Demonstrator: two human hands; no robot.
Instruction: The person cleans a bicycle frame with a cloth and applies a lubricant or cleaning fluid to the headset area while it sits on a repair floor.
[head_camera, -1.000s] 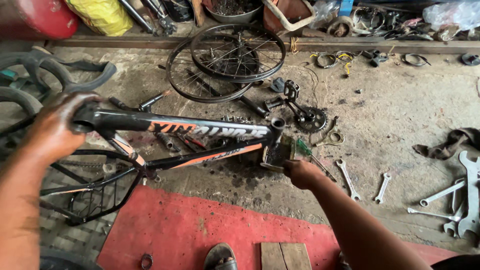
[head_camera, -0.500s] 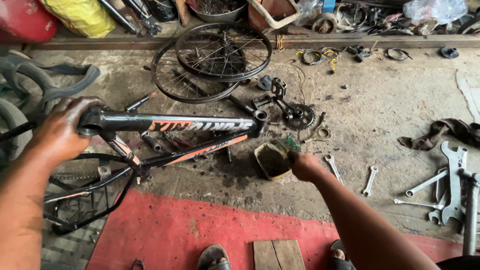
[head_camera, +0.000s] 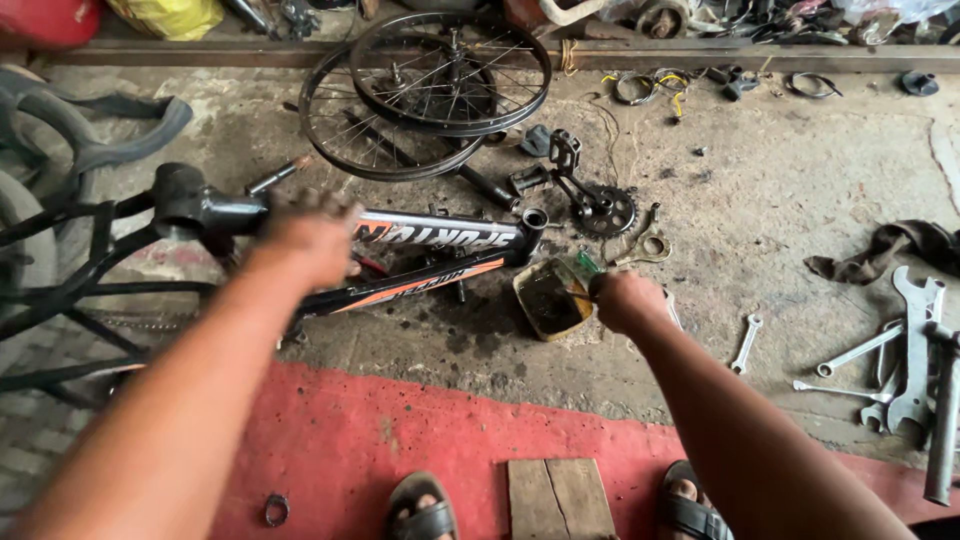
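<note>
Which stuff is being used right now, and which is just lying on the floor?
In use:
left hand on the bicycle frame
right hand at the grease tin

Lying about:
two wheels
crank with chainring
wrenches
rag

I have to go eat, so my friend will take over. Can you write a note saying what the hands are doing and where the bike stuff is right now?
Left hand: gripping the top tube of the black and orange bike frame, which lies on the concrete floor.
Right hand: holding a small green-tipped tool, too small to identify, at the rim of the dirty square tub beside the frame.
Nearby: two wheels lie behind the frame, the crank with chainring is next to them, and wrenches lie to the right.
Done: wheels and crank are off the frame.
Left: frame is still bare; nothing refitted yet.
</note>
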